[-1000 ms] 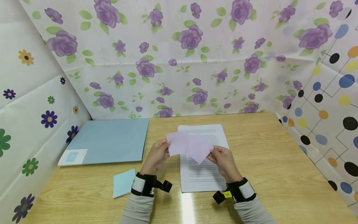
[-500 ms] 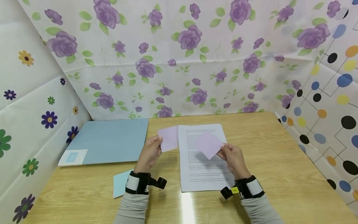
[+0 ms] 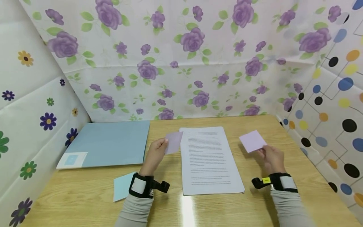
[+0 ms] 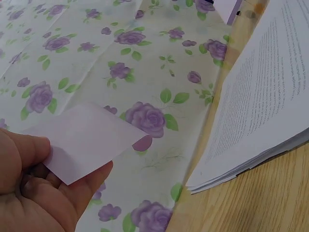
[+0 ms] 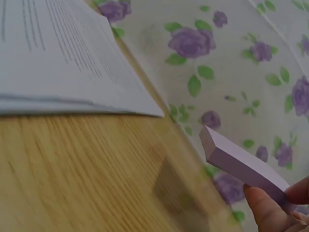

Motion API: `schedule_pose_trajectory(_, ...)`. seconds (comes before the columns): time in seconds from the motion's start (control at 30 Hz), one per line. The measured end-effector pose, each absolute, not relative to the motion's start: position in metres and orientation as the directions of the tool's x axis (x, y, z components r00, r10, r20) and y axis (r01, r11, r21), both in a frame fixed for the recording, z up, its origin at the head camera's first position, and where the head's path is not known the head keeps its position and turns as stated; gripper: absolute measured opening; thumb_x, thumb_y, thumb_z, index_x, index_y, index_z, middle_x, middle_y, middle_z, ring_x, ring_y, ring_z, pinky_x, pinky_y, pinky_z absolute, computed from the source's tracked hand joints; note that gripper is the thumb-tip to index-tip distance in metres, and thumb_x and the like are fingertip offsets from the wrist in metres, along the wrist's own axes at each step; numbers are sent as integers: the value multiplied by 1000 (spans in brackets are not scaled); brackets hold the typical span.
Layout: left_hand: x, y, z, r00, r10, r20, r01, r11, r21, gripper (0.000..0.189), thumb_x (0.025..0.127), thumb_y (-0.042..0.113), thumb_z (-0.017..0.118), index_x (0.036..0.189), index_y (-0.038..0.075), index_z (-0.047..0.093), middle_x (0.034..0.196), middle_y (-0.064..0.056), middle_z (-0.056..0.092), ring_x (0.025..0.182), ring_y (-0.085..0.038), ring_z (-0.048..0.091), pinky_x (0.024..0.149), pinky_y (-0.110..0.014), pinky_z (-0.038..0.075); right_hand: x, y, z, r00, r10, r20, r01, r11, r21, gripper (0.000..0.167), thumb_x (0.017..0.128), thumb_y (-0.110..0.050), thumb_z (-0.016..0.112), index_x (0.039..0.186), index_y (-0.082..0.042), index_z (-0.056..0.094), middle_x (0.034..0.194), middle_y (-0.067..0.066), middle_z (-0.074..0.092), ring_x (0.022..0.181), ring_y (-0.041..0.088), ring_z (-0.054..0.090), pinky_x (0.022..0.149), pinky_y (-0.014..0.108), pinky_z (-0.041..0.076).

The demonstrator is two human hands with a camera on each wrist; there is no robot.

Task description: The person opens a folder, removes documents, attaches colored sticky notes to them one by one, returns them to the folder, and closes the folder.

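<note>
My left hand [image 3: 154,154] pinches a single light purple sticky note [image 4: 89,142] by its edge, between thumb and fingers. It is held up between the blue folder and the stack of printed paper [image 3: 210,160]. On the other side of that stack, my right hand [image 3: 273,157] grips a pad of light purple sticky notes [image 3: 253,141] at one corner. In the right wrist view the pad [image 5: 246,166] shows its thick side, raised above the table with its shadow on the wood.
A large blue folder [image 3: 110,142] with a white label lies at the back left. Nearer, a light blue square of paper [image 3: 122,186] lies partly behind my left wrist strap. Flowered cloth [image 3: 175,63] walls the back of the wooden table [image 3: 85,201].
My right hand has carried the pad away to the right, off the printed stack. My left hand moved left with the single note, then turned it slightly. The two purple pieces are now far apart.
</note>
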State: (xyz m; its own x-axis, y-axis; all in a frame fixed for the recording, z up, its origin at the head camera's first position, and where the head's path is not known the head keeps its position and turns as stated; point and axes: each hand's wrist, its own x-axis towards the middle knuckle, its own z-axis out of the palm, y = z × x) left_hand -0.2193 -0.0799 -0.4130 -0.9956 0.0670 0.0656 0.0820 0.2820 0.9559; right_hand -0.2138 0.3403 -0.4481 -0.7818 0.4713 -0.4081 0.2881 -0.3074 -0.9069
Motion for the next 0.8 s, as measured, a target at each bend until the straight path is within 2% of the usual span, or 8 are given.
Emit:
schedule_pose_trajectory(0.07,-218,-80,-413,-993,79,84,104,287,952,36,111,14,43,120,-9,69,125,-28,68,106,-33,69,91,-46,57,-212,356,-449,-747,498,-439,288,-353,-890,10,104,-9,50,102,-9,59,69,-10,64,66,-1,63,64,13,56)
schedule_pose_trajectory(0.13,-218,-79,-414,-991,96,91,115,284,952,36,111,14,42,120,-9,69,127,-29,67,112,-38,67,97,-52,55,-210,371,-449,-715,520,-467,272,-408,-871,9,104,-8,51,102,-9,59,68,-9,64,67,-1,64,63,13,56)
schedule_pose_trajectory(0.37,-217,-77,-416,-987,118,106,136,288,948,35,110,13,43,119,-9,69,123,-29,69,107,-36,69,90,-47,57,-193,419,-448,-603,579,-549,179,-572,-801,16,100,-2,53,91,-11,61,64,-4,63,61,4,66,60,17,59)
schedule_pose_trajectory(0.43,-217,-76,-417,-987,118,111,141,287,947,35,110,13,43,118,-10,69,121,-29,69,104,-34,69,87,-44,57,-187,430,-449,-584,578,-570,169,-600,-782,16,100,-2,54,94,-13,62,64,-4,63,62,4,67,63,17,60)
schedule_pose_trajectory(0.53,-217,-75,-418,-986,123,115,146,289,946,35,110,12,44,116,-10,70,121,-29,69,102,-34,69,84,-42,56,-181,442,-454,-561,578,-593,159,-627,-762,20,101,-2,53,109,-20,61,63,-6,62,63,3,68,67,17,61)
schedule_pose_trajectory(0.63,-219,-74,-421,-986,131,108,142,291,946,34,110,12,44,118,-10,70,123,-29,69,106,-35,69,87,-44,57,-177,448,-460,-542,569,-619,169,-647,-743,42,102,-5,53,137,-28,53,63,-8,61,63,1,68,69,17,61)
schedule_pose_trajectory(0.7,-219,-73,-423,-986,138,99,135,289,948,34,110,12,44,120,-9,69,125,-29,68,109,-37,69,90,-47,58,-175,450,-464,-534,567,-627,184,-645,-741,55,103,-7,51,153,-28,40,64,-10,59,63,-1,67,70,16,60)
schedule_pose_trajectory(0.8,-220,-71,-424,-985,143,92,130,290,948,35,109,13,45,124,-8,68,126,-29,68,112,-38,69,93,-50,57,-173,450,-469,-529,569,-630,186,-646,-740,62,103,-6,51,160,-22,29,62,-11,58,62,-2,67,71,15,60)
